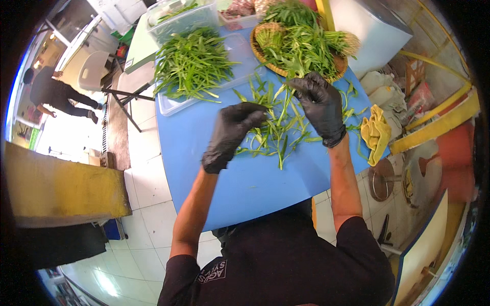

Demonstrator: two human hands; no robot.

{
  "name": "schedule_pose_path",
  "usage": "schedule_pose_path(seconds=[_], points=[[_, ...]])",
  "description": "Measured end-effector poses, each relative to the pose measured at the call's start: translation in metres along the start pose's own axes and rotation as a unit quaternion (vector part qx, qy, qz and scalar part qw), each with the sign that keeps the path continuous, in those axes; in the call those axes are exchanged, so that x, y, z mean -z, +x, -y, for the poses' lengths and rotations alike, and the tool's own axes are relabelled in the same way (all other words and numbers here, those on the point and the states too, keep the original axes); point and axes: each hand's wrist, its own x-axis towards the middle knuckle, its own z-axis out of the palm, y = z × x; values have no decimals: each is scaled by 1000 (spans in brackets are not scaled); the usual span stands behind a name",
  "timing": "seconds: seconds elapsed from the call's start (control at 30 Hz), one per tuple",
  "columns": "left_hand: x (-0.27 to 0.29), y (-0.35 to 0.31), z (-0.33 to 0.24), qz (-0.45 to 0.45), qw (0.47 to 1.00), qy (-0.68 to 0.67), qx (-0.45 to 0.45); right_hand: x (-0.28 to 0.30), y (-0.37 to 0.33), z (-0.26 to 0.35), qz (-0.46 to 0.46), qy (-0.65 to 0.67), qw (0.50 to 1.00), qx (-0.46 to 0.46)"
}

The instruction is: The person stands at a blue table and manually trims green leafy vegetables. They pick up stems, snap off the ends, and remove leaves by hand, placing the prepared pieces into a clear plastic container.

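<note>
Greens (278, 127), loose leafy stalks, spread on blue table (245, 178) between my two gloved hands, just below the woven basket (339, 66) at 12 o'clock. My right hand (319, 104) is pinched on a stalk top near the basket rim, fingers closed around it. My left hand (229, 132) is curled with fingertips touching the stems at 9 o'clock of the pile; can't tell if it actually grips one. Clear tray (168, 104) with a heap of sorted greens at 10 o'clock, clear tub (176, 20) behind it. Yellow cloth (375, 132) at 3 o'clock on the table edge. Handling guess: stalks are light, limp, bruise easily, leaves tear; the stem is the firmer part, so take it low on the stem, light pinch, not by the leaf. Gloves probably slick if wet.
</note>
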Motion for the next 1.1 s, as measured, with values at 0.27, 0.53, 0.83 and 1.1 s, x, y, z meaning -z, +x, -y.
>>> schedule_pose_path(seconds=[0.27, 0.53, 0.83, 1.1], points=[[-6, -9, 22, -83, 989, -120, 33, -35, -19, 17, -173, 283, 924, -191], [-10, -19, 37, -118, 979, -167, 28, -78, -47, 40, 13, 398, 862, -314], [11, -17, 53, -182, 953, -241, 34, -57, -60, 38, 161, 453, 816, -321], [10, -22, 51, -105, 973, -204, 31, -61, -54, 5, 74, 148, 965, -202]])
